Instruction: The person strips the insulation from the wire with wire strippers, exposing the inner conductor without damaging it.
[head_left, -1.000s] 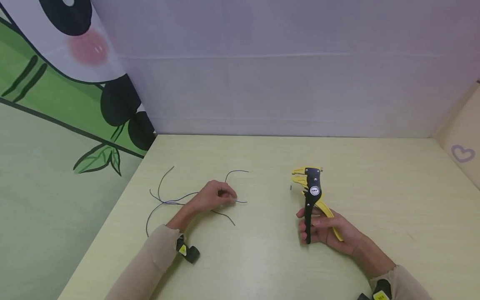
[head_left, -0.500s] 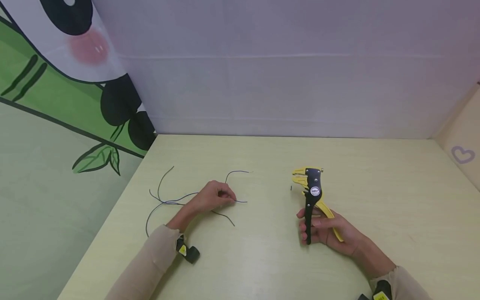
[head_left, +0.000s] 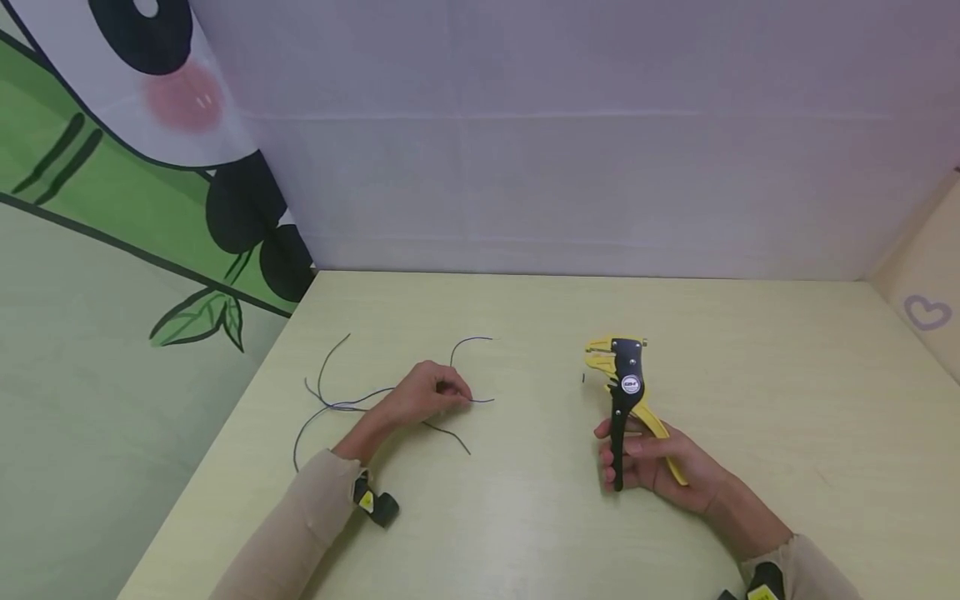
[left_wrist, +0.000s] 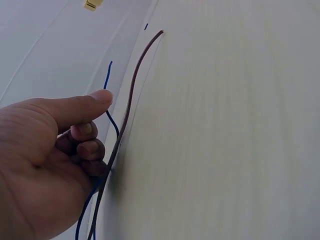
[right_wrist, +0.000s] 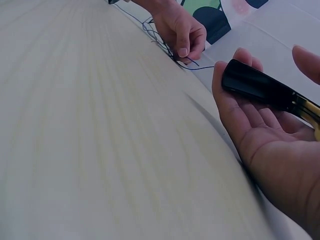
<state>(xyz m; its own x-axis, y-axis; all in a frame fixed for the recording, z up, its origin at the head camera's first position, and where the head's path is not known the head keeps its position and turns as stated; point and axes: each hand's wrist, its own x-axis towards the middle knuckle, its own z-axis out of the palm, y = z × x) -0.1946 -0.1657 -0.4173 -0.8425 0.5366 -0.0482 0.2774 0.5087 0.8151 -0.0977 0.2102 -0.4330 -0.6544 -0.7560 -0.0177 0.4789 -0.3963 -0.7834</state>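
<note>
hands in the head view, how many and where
2: the left hand, left of centre, pinches a blue wire; the right hand, right of centre, holds the stripper. No other shows.

We see a pale table with faint wood grain, its far edge meeting a lilac backdrop marked by horizontal creases. On the left, we find a cartoon print: a white face with a black eye and a pink cheek, set against a slanting green band. Two black shapes, one upper and one lower, sit near the table's far left corner. Below the band, we spot green leaves on a paler ground. On the right, a cream panel bears a purple heart.
</note>
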